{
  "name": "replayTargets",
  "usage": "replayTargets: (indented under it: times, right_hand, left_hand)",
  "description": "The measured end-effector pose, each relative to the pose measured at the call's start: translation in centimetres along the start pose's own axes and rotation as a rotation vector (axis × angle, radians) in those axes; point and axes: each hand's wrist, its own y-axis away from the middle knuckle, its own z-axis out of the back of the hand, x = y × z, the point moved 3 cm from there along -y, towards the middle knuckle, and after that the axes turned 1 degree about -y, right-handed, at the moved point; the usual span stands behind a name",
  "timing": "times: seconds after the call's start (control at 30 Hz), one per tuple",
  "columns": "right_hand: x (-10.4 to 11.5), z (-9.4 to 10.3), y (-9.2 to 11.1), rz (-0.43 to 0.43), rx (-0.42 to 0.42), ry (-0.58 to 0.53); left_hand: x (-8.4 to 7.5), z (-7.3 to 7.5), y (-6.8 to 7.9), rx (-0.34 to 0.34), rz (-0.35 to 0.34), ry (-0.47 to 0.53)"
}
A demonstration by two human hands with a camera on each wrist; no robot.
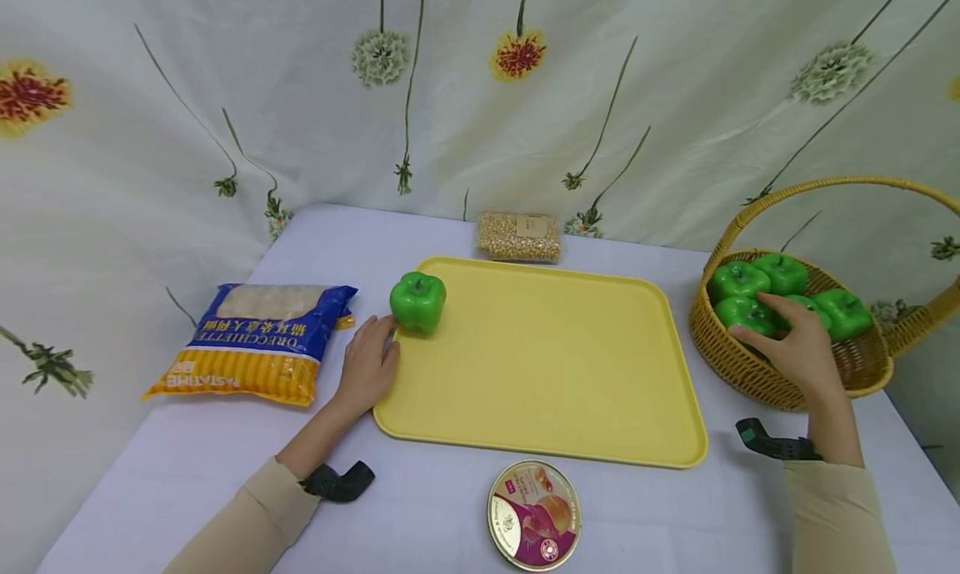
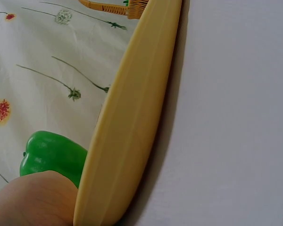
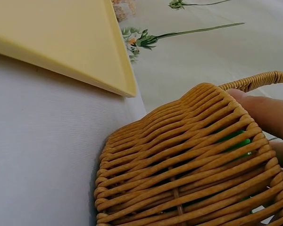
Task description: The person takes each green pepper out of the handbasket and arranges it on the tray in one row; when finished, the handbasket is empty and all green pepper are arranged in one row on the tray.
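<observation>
Several green peppers [image 1: 738, 282] sit in a basket [image 1: 738, 364].

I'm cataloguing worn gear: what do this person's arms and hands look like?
The left sleeve and right sleeve are beige. The black left wrist mount curves; the right wrist mount, also black, has a green patch. Left hand and right hand are gloveless.

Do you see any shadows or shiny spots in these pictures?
Head view: small shiny spots on the green peppers; left wrist view: a brownish shadow on the white cloth along the yellow tray; right wrist view: a narrow shadow beside the wicker basket.
</observation>
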Motion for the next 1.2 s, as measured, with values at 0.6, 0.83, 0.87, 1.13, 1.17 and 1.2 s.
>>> replayTargets:
  times: [0.6, 0.83, 0.87, 1.13, 1.17, 1.2]
  right_hand:
    - [-0.16, -0.16, -0.07, 0.030, 0.022, 0.021]
    - [-0.42, -0.27, -0.15, 0.030, 0.018, 0.026]
    - [-0.40, -0.29, -0.16, 0.035, 0.012, 0.029]
    - [-0.19, -0.52, -0.29, 0.038, -0.011, 0.072]
    - [-0.16, -0.54, -0.30, 0.036, -0.011, 0.076]
    - [-0.19, -0.54, -0.30, 0.032, -0.010, 0.078]
  left_hand:
    - [-0.06, 0.02, -0.11, -0.003, 0.002, 0.002]
    - [0.07, -0.02, -0.12, 0.017, 0.010, 0.007]
    - [0.08, -0.01, -0.13, 0.019, 0.011, 0.007]
    - [0.12, -0.06, -0.16, 0.029, 0.013, 0.009]
    - [0.12, -0.06, -0.17, 0.028, 0.011, 0.008]
    - [0.12, -0.07, -0.19, 0.028, 0.009, 0.007]
